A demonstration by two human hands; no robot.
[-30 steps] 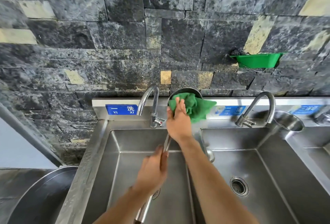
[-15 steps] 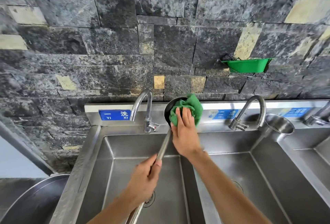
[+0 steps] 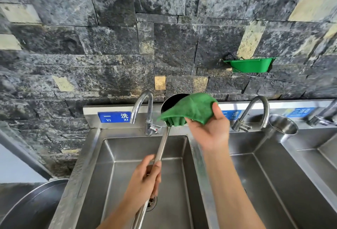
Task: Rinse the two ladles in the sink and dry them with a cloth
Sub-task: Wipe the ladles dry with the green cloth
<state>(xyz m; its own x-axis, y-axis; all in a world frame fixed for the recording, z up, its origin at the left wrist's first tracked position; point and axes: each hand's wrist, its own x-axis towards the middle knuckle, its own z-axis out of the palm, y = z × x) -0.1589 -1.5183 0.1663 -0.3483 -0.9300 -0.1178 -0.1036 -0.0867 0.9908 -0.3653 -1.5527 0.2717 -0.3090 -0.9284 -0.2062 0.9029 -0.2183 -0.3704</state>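
Your left hand (image 3: 144, 179) grips the ladle (image 3: 162, 144) by its handle, propping the bowl above the sink (image 3: 109, 155) so your right hand (image 3: 209, 130), pinching the green cloth (image 3: 191, 108), can wipe it.

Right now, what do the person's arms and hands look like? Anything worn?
The left hand and right hand are bare: no gloves, no rings that show. The left forearm and right forearm are uncovered to the picture's edge: no sleeves, watch or bracelet.

The steel worktop's (image 3: 87, 155) back ledge bore one tap (image 3: 144, 108) left of the right fingers (image 3: 216, 109), with another tap (image 3: 255, 113) and a second ladle's (image 3: 282, 125) bowl to their right.
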